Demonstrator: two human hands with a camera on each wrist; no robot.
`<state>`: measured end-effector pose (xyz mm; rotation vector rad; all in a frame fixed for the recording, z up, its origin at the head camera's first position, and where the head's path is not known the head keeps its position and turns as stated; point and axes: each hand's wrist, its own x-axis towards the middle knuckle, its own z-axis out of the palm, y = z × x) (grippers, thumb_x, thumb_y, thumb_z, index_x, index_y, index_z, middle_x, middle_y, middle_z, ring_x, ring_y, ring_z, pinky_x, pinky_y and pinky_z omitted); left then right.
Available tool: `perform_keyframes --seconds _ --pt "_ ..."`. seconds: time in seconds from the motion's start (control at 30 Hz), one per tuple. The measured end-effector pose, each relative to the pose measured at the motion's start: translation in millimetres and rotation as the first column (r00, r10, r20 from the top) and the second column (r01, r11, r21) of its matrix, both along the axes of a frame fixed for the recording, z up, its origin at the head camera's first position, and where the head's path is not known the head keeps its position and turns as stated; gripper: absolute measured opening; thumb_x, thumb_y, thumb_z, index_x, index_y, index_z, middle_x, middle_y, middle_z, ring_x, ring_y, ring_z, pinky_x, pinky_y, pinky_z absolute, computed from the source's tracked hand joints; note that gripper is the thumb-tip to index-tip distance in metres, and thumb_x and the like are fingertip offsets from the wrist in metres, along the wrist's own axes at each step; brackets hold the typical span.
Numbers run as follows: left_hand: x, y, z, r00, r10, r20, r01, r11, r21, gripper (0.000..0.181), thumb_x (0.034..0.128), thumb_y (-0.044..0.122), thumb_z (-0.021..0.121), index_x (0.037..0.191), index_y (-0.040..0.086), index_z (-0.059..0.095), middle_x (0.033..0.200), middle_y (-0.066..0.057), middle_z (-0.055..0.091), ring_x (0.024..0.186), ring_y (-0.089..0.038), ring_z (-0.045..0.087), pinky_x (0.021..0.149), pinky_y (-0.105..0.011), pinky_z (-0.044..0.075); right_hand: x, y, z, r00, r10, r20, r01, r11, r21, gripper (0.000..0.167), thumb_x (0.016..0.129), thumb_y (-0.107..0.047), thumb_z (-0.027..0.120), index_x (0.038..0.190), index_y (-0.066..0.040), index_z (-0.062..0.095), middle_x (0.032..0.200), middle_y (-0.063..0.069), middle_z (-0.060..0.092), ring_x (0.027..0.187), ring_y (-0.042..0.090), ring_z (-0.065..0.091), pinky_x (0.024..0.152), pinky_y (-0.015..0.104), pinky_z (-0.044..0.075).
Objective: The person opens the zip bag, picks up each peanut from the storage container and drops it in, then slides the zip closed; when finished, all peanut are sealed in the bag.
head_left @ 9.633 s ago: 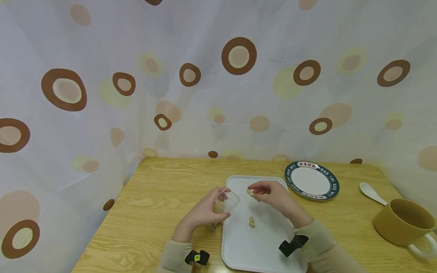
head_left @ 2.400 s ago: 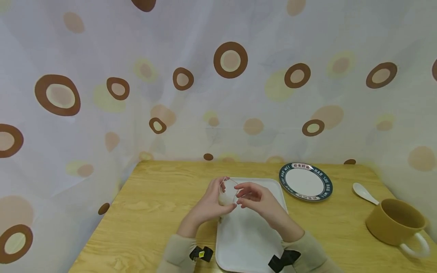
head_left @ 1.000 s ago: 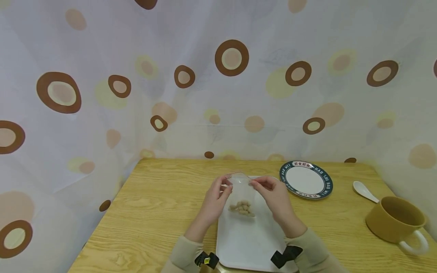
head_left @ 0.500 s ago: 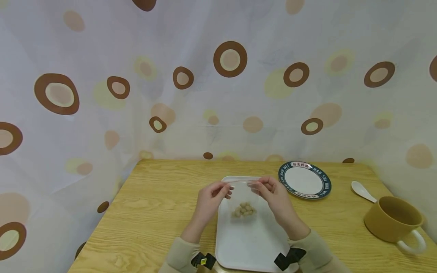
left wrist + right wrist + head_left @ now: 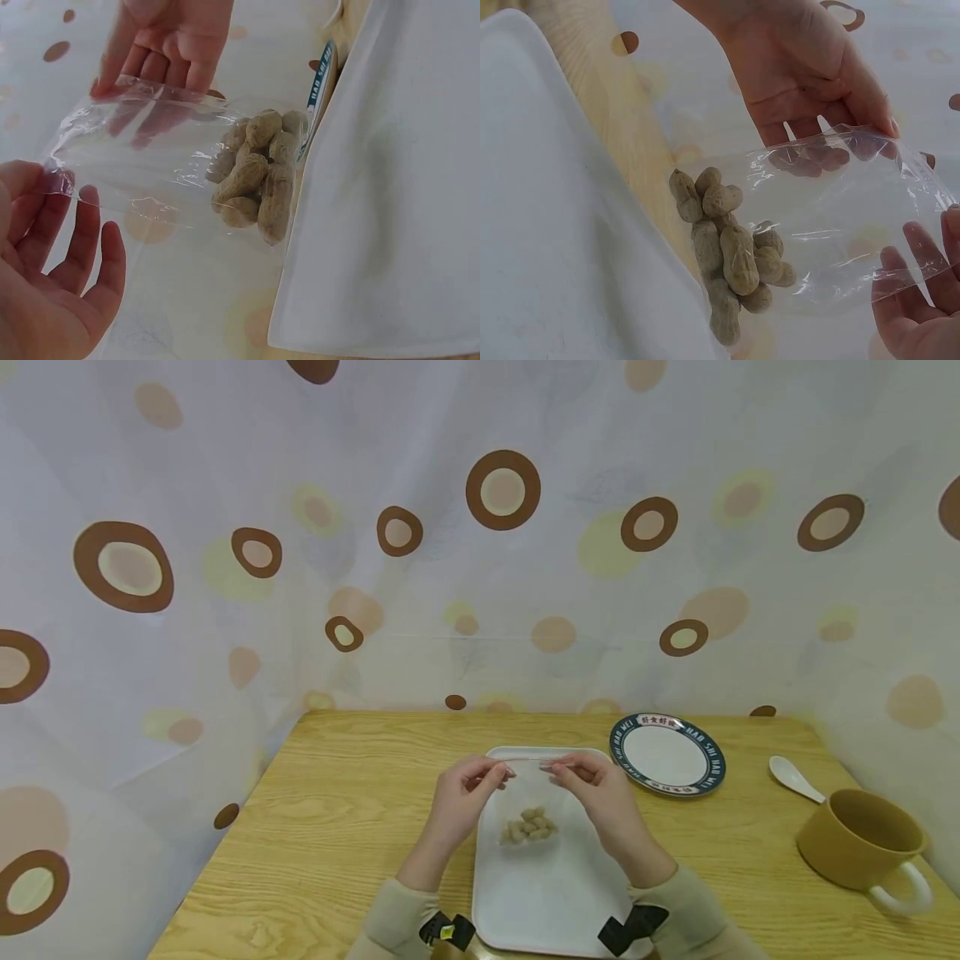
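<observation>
A clear plastic bag (image 5: pixel 525 789) hangs over the white tray (image 5: pixel 555 902), its top edge drawn into a straight line between both hands. Several unshelled peanuts (image 5: pixel 529 825) lie bunched in its bottom end. My left hand (image 5: pixel 459 797) pinches the left corner of the bag's mouth between thumb and index finger. At the opposite corner my right hand (image 5: pixel 600 793) pinches the edge likewise. Through the film, the wrist views show the peanuts (image 5: pixel 255 169) near the tray's edge. Some fingers of each hand lie behind the clear film.
A white plate (image 5: pixel 666 756) with a dark patterned rim lies right of the tray. Farther right are a white spoon (image 5: pixel 795 778) and a mustard-coloured mug (image 5: pixel 858 843) with a white handle. A patterned curtain (image 5: pixel 555 568) stands behind the wooden table (image 5: pixel 360 793).
Earlier my left hand held the bag's mouth wide and my right hand pinched a peanut; another lay on the tray. Now both hands hold the mouth flat, and no peanut shows on the tray.
</observation>
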<state>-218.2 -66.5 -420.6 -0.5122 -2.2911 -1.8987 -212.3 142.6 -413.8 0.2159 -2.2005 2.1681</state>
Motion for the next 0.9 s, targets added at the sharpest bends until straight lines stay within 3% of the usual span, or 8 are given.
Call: perform_keyframes --seconds 0.33,0.57,0.73,0.9 --pt "-2.3 1.3 -0.6 0.999 -0.009 0.045 0.008 1.000 0.012 0.021 0.0939 0.023 0.068 0.098 0.003 0.073 0.094 -0.016 0.070 0.081 -0.011 0.064 0.074 -0.021 0.052 5.5 -1.4 2.5 0.999 -0.040 0.002 0.040 0.999 0.034 0.024 0.096 -0.016 0.065 0.108 0.005 0.065 0.096 -0.011 0.074 0.098 0.013 0.068 0.089 0.022 0.053" --pt "-1.0 2.9 2.9 1.000 0.014 -0.026 -0.014 1.000 0.006 0.012 0.0914 0.020 0.071 0.093 0.008 0.076 0.092 -0.012 0.071 0.083 -0.008 0.063 0.078 -0.024 0.053 4.1 0.1 3.7 1.000 -0.010 0.015 0.009 0.998 0.069 0.028 0.093 -0.017 0.069 0.109 0.006 0.068 0.098 -0.008 0.073 0.094 0.010 0.067 0.087 0.026 0.053" --pt "0.7 6.0 3.8 0.997 -0.028 -0.071 0.028 1.000 -0.001 0.014 0.0924 0.019 0.070 0.095 0.007 0.075 0.093 -0.012 0.072 0.087 -0.010 0.064 0.085 -0.028 0.053 2.2 1.4 4.7 0.999 0.013 0.044 -0.018 0.993 0.120 0.028 0.091 -0.017 0.071 0.109 0.004 0.071 0.100 -0.004 0.071 0.090 0.013 0.065 0.086 0.031 0.053" --pt "1.7 8.9 3.2 0.998 -0.035 -0.056 0.035 0.999 -0.016 0.012 0.0918 0.017 0.071 0.096 0.008 0.076 0.095 -0.010 0.072 0.088 -0.009 0.064 0.087 -0.029 0.053 3.1 1.1 5.2 0.999 0.009 0.048 -0.014 0.995 0.097 0.027 0.090 -0.015 0.072 0.107 0.006 0.071 0.093 -0.010 0.072 0.087 0.011 0.065 0.083 0.028 0.052"
